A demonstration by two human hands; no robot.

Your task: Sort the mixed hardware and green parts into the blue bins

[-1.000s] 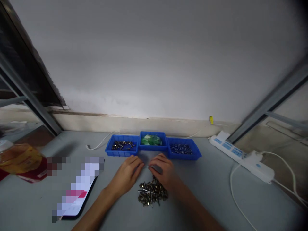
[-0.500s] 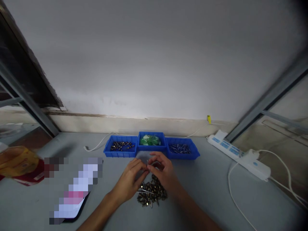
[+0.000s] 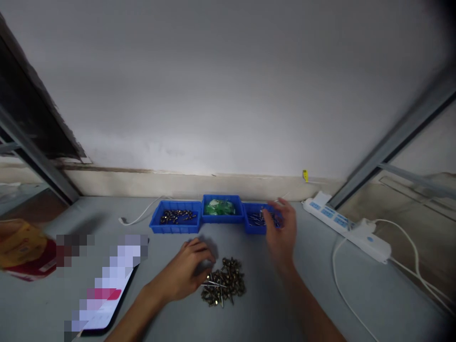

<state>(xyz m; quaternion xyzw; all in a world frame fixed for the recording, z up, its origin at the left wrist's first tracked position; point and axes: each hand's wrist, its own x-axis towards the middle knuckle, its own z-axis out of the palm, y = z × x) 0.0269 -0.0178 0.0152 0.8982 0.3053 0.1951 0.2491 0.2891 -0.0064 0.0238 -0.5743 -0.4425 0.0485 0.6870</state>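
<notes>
Right hand (image 3: 283, 235) is held over right tray (image 3: 255, 229), fingers spread. Left hand (image 3: 185, 271): fingers curled, pinch indeterminable. Metal pile (image 3: 230, 284) could be scattered if brushed by thumb.

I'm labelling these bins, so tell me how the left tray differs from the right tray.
The left tray holds stubby, brownish metal parts; the right tray holds slim, silvery pins. The left tray is uncovered, while the right hand hides part of the right tray. Both are blue and open-topped, and they flank the middle tray.
</notes>
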